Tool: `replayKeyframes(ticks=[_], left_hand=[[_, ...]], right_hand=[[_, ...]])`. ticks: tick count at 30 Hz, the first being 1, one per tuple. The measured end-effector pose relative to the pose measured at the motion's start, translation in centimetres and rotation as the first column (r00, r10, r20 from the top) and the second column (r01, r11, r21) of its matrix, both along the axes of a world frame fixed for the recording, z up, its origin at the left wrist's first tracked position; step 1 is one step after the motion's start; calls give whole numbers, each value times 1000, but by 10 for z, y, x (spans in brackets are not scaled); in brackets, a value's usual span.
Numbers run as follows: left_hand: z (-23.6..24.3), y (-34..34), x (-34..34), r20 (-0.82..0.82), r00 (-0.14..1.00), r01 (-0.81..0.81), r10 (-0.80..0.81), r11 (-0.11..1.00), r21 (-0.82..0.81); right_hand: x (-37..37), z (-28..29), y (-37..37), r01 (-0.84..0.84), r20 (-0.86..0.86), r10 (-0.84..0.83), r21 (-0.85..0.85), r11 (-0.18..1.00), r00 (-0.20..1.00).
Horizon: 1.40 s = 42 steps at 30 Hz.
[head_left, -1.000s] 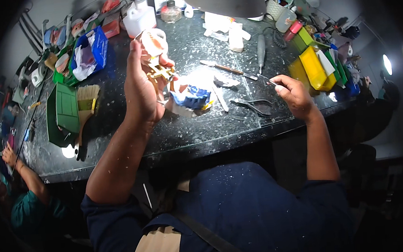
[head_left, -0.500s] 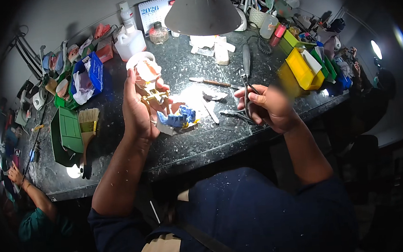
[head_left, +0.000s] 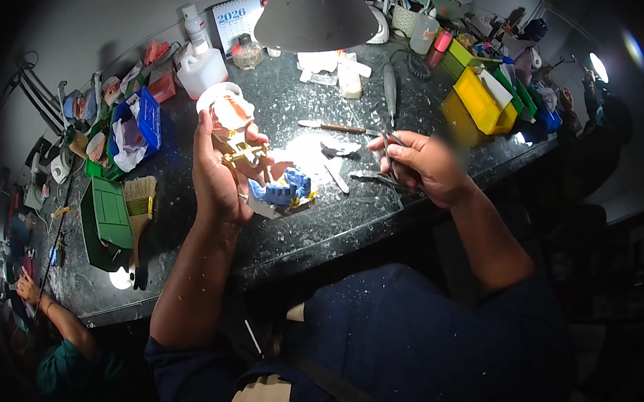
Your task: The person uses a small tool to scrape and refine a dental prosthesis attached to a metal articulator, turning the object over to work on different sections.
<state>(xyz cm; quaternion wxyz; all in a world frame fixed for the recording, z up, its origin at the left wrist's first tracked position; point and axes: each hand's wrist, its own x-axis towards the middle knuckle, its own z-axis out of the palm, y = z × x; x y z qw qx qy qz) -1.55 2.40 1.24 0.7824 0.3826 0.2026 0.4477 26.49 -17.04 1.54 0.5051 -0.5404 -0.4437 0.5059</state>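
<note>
My left hand (head_left: 211, 167) is wrapped round a brass dental articulator (head_left: 245, 155), holding it up over the bench. A pale dental cast with a pinkish arch (head_left: 229, 112) is on its upper end. A blue dental model (head_left: 276, 193) with yellow bits sits at the lower end, just right of my wrist. My right hand (head_left: 434, 166) is closed round dark slim pliers (head_left: 387, 151), their tips pointing away from me. A second dark metal tool (head_left: 367, 175) lies on the bench beside the right fingers, partly hidden.
A brown-handled knife (head_left: 343, 127), a pale stick (head_left: 335, 176) and a grey handpiece (head_left: 390, 94) lie ahead. A lamp (head_left: 316, 17) hangs over the dusty bench. Green (head_left: 109, 221), blue (head_left: 142, 123) and yellow bins (head_left: 482, 103) and a brush (head_left: 141, 205) flank me. Someone's arm (head_left: 60, 316) is far left.
The pliers have shifted slightly left and toward me, with my right fingers closing in around them. My left hand still holds the articulator, almost unmoved. The whole view has shifted a little.
</note>
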Motion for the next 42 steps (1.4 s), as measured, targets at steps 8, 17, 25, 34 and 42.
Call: replayKeyframes(ticks=[8,17,25,34,42], left_hand=[[-1,-4,0,4,1000,12,-12,1000,-20],[-3,-2,1,-13,1000,-13,12,1000,-26],[-1,-3,2,-5,1000,-3,2,1000,-20],[1,-5,-1,4,1000,-7,8,999,-53],[0,-3,2,24,1000,19,-18,999,-38]], right_hand=[[3,-4,-7,99,-9,-99,19,995,995],[5,-2,-14,126,40,-126,-4,992,991],[22,-4,-21,164,244,-157,-8,986,957],[48,-1,-29,229,644,-203,44,972,738],[79,-13,-26,173,850,-185,113,978,493]])
